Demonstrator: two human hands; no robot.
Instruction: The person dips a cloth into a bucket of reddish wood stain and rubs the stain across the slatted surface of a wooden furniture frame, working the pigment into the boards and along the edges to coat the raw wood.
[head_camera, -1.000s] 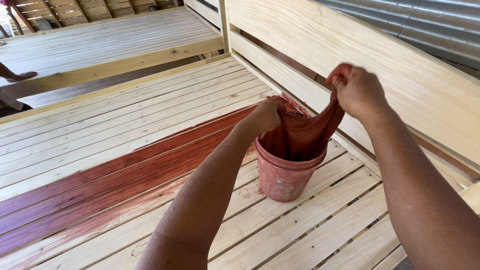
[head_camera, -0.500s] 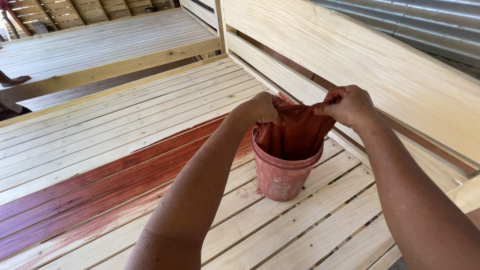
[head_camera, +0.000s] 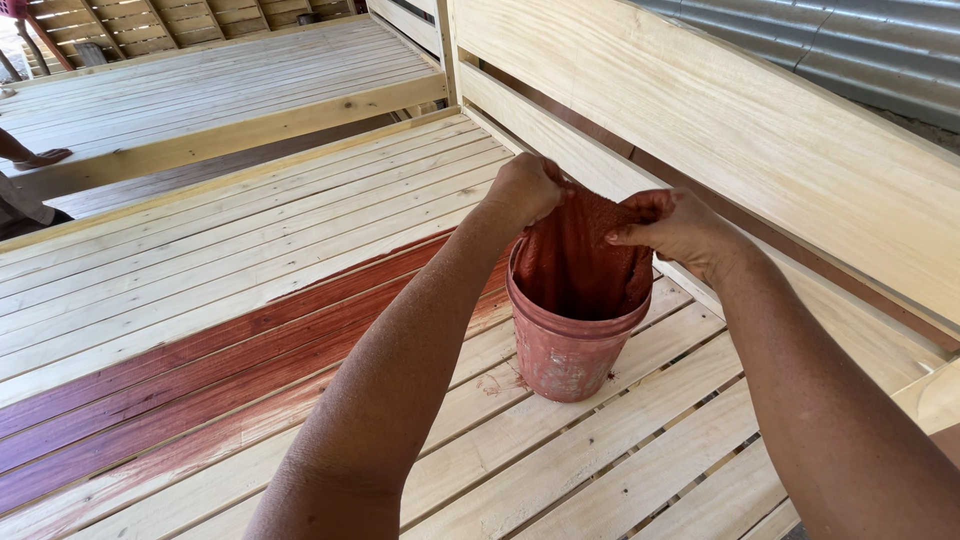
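Both hands, left hand (head_camera: 527, 188) and right hand (head_camera: 672, 228), now pinch the red-stained cloth (head_camera: 580, 262) lower than a second ago, its bulk apparently inside the stained bucket (head_camera: 565, 350) on the slatted bed frame (head_camera: 250, 230).

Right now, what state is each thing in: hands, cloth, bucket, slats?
left hand: closed on the cloth
right hand: fingers pinching the cloth
cloth: red-soaked, stretched between both hands, hanging into the bucket
bucket: upright on the slats, red-stained
slats: some stained red, the rest bare
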